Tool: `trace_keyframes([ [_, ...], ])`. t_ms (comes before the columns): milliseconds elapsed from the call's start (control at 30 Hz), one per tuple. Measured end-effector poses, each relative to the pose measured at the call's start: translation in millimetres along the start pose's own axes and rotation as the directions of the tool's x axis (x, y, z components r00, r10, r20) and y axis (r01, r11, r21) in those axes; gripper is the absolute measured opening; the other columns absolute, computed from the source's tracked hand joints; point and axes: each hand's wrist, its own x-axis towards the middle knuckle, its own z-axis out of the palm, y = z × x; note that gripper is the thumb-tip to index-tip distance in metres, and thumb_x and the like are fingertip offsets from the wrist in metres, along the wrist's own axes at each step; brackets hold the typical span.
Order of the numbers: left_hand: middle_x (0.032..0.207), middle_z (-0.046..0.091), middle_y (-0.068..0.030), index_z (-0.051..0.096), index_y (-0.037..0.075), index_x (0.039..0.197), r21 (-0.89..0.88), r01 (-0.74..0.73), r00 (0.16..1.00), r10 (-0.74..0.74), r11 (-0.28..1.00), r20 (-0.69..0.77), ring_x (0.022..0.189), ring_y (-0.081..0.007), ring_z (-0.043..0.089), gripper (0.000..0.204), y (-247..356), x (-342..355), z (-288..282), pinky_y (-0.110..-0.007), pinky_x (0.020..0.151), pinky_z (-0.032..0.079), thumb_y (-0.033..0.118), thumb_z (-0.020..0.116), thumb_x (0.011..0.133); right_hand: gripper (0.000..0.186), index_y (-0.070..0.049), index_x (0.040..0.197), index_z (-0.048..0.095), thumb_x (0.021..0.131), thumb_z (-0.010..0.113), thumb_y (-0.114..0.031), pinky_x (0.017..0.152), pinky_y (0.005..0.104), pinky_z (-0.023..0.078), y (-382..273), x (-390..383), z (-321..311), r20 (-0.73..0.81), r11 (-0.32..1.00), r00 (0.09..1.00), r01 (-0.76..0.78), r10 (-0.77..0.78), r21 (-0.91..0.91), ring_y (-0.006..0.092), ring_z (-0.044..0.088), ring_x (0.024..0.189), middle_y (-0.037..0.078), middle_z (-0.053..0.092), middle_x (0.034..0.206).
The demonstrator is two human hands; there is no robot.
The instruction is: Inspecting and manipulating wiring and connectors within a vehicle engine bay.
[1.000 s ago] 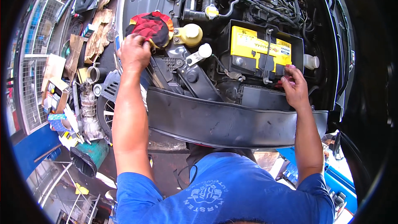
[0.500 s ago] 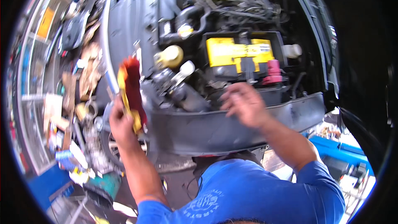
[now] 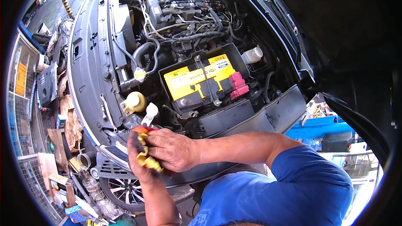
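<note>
A crumpled yellow and red rag [image 3: 146, 159] is bunched between my hands over the near front corner of the engine bay. My left hand [image 3: 140, 163] grips it from the left, fingers partly hidden behind the cloth. Curled against it from the right is my right hand [image 3: 176, 148], its fingertips covered by the rag. Beyond them sits a car battery [image 3: 176, 83] with a yellow label, a metal hold-down bar across its top and a red terminal cover [image 3: 238, 86]. A metal cable clamp [image 3: 188, 115] lies by the battery's near left corner, close to a bare post.
Left of the battery are a yellowish round cap [image 3: 135, 101] and a white reservoir neck [image 3: 150, 113]. What looks like a wrench [image 3: 109, 113] rests on the front panel. The engine [image 3: 184, 12] lies beyond; cardboard [image 3: 71, 121] and loose parts clutter the floor at left.
My right hand has left the battery's near side and come across to the left, meeting my left hand on the rag. The head view has shifted, showing more of the engine.
</note>
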Motion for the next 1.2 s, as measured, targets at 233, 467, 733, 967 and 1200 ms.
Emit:
trace_keyframes([
  [233, 0.121, 0.054, -0.0082, 0.045, 0.004, 0.13, -0.321, -0.03, 0.996, 0.057, 0.946, 0.075, 0.116, -0.0204, 0.053, 0.043, -40.9, 3.2, 9.5, -0.04, 0.114, 0.028, 0.036, 0.042, 0.101, 0.042, -0.001, 0.098, 0.059, 0.095, 0.057, -0.042, 0.097, 0.0505, 0.042, -9.2, 44.9, -14.0, -0.102, 0.979, 0.992, 0.097, -0.079, 0.18, 0.0315, 0.06, 0.098, 0.012, 0.061, 0.091],
  [467, 0.117, 0.054, -0.0055, 0.043, 0.007, 0.13, -0.21, -0.266, 0.944, 0.298, 0.941, 0.14, 0.112, -0.0139, 0.053, 0.035, -52.7, 37.6, -5.5, -0.033, 0.11, 0.033, 0.03, 0.036, 0.105, 0.038, 0.0, 0.097, 0.057, 0.105, 0.042, -0.034, 0.078, 0.0292, 0.048, 10.3, 55.0, -23.4, 0.04, 0.372, 0.831, -0.291, 0.555, 0.881, 0.0144, 0.061, 0.083, 0.006, 0.06, 0.084],
  [733, 0.137, 0.048, -0.0104, 0.045, 0.007, 0.137, 0.228, -0.268, 0.963, 0.253, 0.936, 0.095, 0.127, -0.0241, 0.047, 0.043, -4.7, 51.4, -11.9, -0.04, 0.11, 0.035, 0.031, 0.048, 0.101, 0.106, 0.003, 0.152, -0.008, 0.091, 0.035, -0.072, 0.118, 0.0533, 0.001, 24.8, 45.7, -34.0, 0.361, 0.901, 0.931, -0.201, 0.054, 0.384, 0.0426, -0.009, 0.148, 0.028, -0.008, 0.159],
  [967, 0.151, 0.033, -0.0213, 0.046, 0.004, 0.139, 0.998, -0.069, 0.908, 0.413, -0.006, 0.066, 0.139, -0.0342, 0.034, 0.049, 11.6, 122.1, -66.6, -0.043, 0.113, 0.027, 0.022, 0.058, 0.096, 0.065, 0.003, 0.129, 0.051, 0.083, 0.071, -0.038, 0.107, 0.0546, 0.035, 107.5, -14.1, -160.2, 0.312, 0.974, 0.95, -0.081, 0.011, 0.211, 0.0447, 0.042, 0.13, 0.027, 0.046, 0.137],
  [1200, 0.158, 0.024, -0.0195, 0.03, 0.016, 0.153, 0.833, 0.358, 0.869, 0.476, -0.421, -0.133, 0.146, -0.0393, 0.019, 0.076, -43.8, 174.4, -92.5, -0.05, 0.117, 0.016, 0.063, 0.045, 0.094, 0.034, -0.001, 0.108, 0.067, 0.078, 0.078, -0.012, 0.084, 0.0361, 0.054, 225.6, -42.4, -380.0, -0.173, 0.764, 0.928, -0.371, 0.33, -0.527, 0.0275, 0.067, 0.097, 0.016, 0.068, 0.104],
])
